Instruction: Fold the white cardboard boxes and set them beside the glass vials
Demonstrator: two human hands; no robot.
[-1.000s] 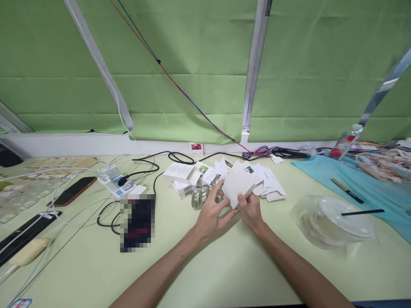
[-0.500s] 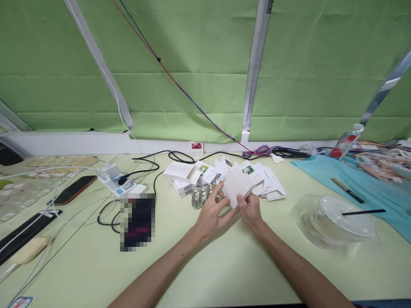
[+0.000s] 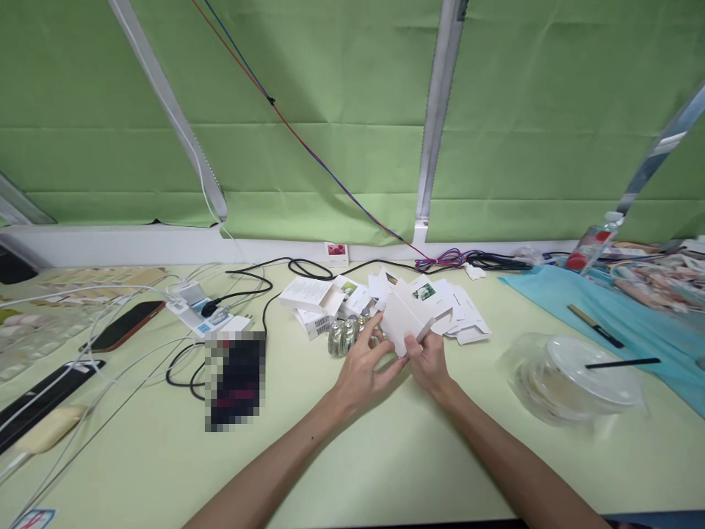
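While the two hands come together, a white box [image 3: 405, 316] sits between them, tilted, with one corner pointing down towards the person. The right hand [image 3: 428, 361] holds the white box near that lower corner, its thumb pressed on the face turned to the person and its other fingers mostly hidden behind. The left hand [image 3: 360, 367] is at the left side of the white box, its fingers loosely spread; the index fingertip meets the left edge and the thumb reaches towards the lower corner, but whether it truly grips, I cannot tell.

Just left of the white box, partly behind the left hand's fingers, small glass bottles [image 3: 342, 336] stand in a tight group. Behind these bottles, further left of the white box, lie printed cartons [image 3: 305, 294], some overlapping. To the right of the white box, flattened cartons [image 3: 468, 316] fan out in a pile. Well right of it, on the near side, rests a lidded tub [image 3: 595, 371] in a clear bag; beyond the tub, a knife [image 3: 595, 327] lies on a blue cloth [image 3: 543, 290]. Well left of the white box is a power strip [image 3: 192, 312] with plugs in it.
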